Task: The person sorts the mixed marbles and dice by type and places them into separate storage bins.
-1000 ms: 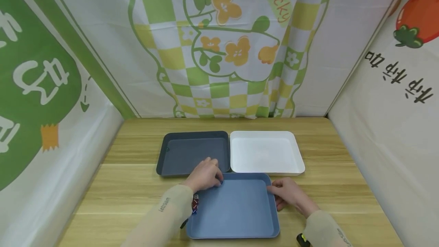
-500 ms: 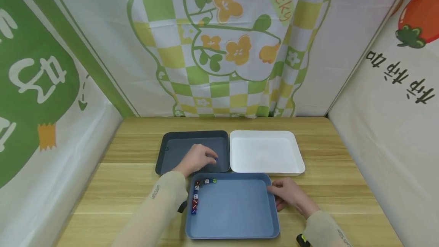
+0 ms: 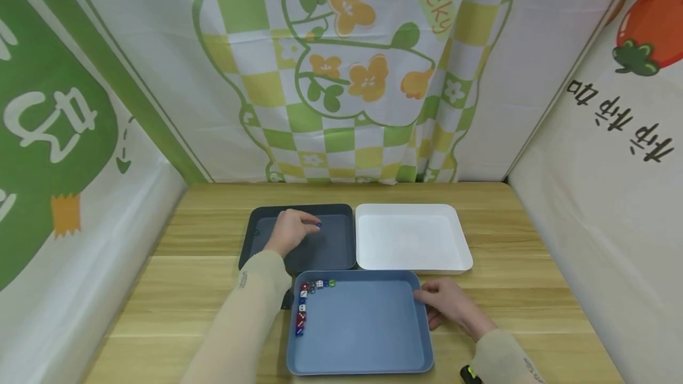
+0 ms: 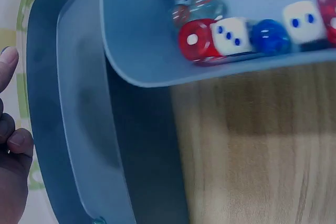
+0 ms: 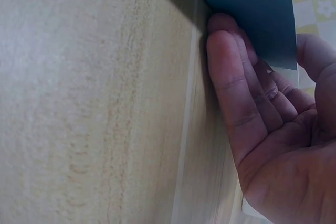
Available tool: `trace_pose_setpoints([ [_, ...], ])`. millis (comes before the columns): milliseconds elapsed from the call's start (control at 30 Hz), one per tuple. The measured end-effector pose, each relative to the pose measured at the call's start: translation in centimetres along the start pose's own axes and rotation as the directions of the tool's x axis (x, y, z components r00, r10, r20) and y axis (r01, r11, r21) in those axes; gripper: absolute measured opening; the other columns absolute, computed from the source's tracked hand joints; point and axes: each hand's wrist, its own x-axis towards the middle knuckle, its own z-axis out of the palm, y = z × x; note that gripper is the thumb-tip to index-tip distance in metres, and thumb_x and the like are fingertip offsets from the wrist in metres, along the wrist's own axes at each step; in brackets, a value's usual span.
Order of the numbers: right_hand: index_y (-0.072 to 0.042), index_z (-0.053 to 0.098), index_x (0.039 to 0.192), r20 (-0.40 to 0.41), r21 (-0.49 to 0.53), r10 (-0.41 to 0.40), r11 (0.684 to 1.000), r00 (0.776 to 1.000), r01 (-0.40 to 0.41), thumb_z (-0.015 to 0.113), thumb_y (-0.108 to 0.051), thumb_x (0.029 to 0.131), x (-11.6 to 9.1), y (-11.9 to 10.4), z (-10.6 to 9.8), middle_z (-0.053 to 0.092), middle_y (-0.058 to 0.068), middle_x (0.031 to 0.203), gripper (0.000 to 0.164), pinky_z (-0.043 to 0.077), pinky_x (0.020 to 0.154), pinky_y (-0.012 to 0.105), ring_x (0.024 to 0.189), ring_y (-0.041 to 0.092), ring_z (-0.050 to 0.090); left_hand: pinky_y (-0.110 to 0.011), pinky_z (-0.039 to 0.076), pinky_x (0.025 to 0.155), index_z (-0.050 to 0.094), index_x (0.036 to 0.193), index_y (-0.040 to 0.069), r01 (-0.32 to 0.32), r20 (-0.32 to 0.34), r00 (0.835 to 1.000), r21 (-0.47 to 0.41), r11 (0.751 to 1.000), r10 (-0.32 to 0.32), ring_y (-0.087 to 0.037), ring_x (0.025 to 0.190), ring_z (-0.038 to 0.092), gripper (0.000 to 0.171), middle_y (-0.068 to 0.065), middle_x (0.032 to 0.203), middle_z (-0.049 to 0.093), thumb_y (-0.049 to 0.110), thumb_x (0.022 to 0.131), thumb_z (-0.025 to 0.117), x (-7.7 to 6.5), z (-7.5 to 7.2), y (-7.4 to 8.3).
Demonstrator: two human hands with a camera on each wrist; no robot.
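Note:
My left hand (image 3: 290, 231) is over the dark grey tray (image 3: 341, 211), pinching a small blue piece (image 3: 319, 224) between thumb and fingertips; the fingers mostly cover it, and I cannot tell whether it is a die or a bead. My right hand (image 3: 447, 300) grips the right wall of the blue tray (image 3: 368, 368), thumb at the rim and fingers against the outside. Inside the blue tray, dice and round beads line the left wall and turn along the far wall. Among them are a red die (image 4: 195, 40), a white die (image 4: 231, 36) and a blue bead (image 4: 270, 37).
A white tray (image 3: 459, 236) stands beside the dark one, both right behind the blue tray. One small greenish bead (image 3: 257, 232) lies at the dark tray's left side. The wooden table (image 3: 176, 313) is bounded by a patterned curtain (image 3: 341, 153) at the back and printed cloth at both sides.
My left hand has gone from the blue tray's far left corner up over the dark tray, carrying the blue piece; the lined-up dice came into sight. My right hand has stayed in place.

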Motion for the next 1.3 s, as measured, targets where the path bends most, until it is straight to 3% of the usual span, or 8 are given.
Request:
trace_pose_setpoints([
  [200, 0.003, 0.071, 0.104, 0.006, 0.014, 0.004, 1.0, 1.0, -0.004, 0.065, -0.026, 0.1, 0.0, 0.1, -0.1, 0.07, 0.009, 0.074, 0.031, 0.061, 0.057, 0.037, 0.06, 0.017, 0.068, -0.047, 0.057, 0.092, 0.08, 0.11, 0.01, 0.02, -0.055, 0.998, 0.0, 1.0, -0.02, -0.029, 0.112, 0.069, 0.02, -0.008, 0.115, 0.076, 0.016, 0.091, 0.078, 0.9, -0.3, -1.0],
  [433, 0.003, 0.072, 0.104, 0.003, 0.005, 0.014, 1.0, 1.0, -0.014, 0.065, -0.027, 0.1, 0.2, 0.2, 0.0, 0.07, 0.01, 0.074, 0.031, 0.061, 0.058, 0.037, 0.061, 0.018, 0.069, -0.048, 0.056, 0.093, 0.081, 0.108, 0.011, 0.054, -0.079, 0.995, -0.076, 0.996, -0.06, -0.032, 0.116, 0.067, 0.018, -0.009, 0.116, 0.076, 0.015, 0.09, 0.079, 1.7, 0.4, -2.2],
  [667, 0.003, 0.072, 0.104, -0.008, 0.008, 0.01, 1.0, 1.0, -0.01, 0.066, -0.026, 0.099, 0.1, 0.3, 0.0, 0.07, 0.01, 0.074, 0.03, 0.061, 0.058, 0.037, 0.061, 0.017, 0.069, -0.049, 0.052, 0.101, 0.081, 0.106, 0.009, 0.085, -0.111, 0.989, -0.088, 0.993, -0.094, -0.033, 0.121, 0.064, 0.019, -0.01, 0.114, 0.076, 0.016, 0.088, 0.081, 2.2, 1.3, -2.9],
  [1300, 0.003, 0.071, 0.101, -0.001, 0.01, 0.007, 1.0, 1.0, -0.007, 0.066, -0.025, 0.099, 0.0, 0.1, -0.1, 0.069, 0.009, 0.072, 0.029, 0.06, 0.056, 0.036, 0.06, 0.016, 0.067, -0.051, 0.046, 0.108, 0.082, 0.104, 0.007, 0.15, -0.126, 0.978, -0.115, 0.982, -0.164, -0.036, 0.124, 0.062, 0.019, -0.013, 0.115, 0.075, 0.014, 0.086, 0.082, 3.0, 2.6, -3.7],
])
